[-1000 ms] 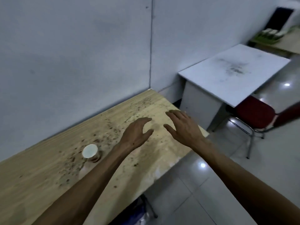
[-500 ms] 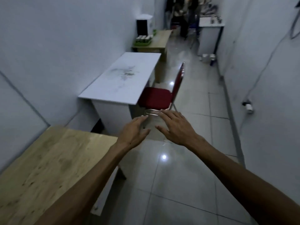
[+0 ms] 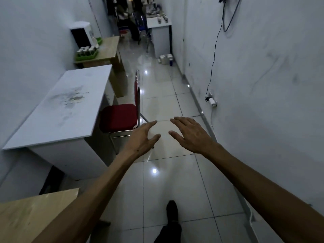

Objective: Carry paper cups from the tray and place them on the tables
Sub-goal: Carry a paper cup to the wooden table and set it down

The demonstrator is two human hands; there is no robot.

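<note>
My left hand (image 3: 142,137) and my right hand (image 3: 190,135) are stretched out in front of me above the tiled floor, fingers spread, holding nothing. A green tray (image 3: 85,56) with several paper cups (image 3: 86,50) stands on a wooden table (image 3: 107,53) far ahead on the left. Nearer on the left is a white table (image 3: 57,113) with a stained top. A corner of another wooden table (image 3: 31,213) shows at the lower left. More cups (image 3: 162,18) stand on a white table (image 3: 158,24) at the corridor's far end.
A red chair (image 3: 121,116) stands beside the white table, partly in the corridor. A dark-fronted dispenser (image 3: 84,36) sits behind the tray. Containers (image 3: 165,58) stand on the floor by the right wall. A cable and socket (image 3: 211,100) are on that wall. A person (image 3: 126,20) is far ahead.
The view has swung from the wooden table with a cup on it to the corridor. Both hands have stayed held out and holding nothing. My foot now steps forward.
</note>
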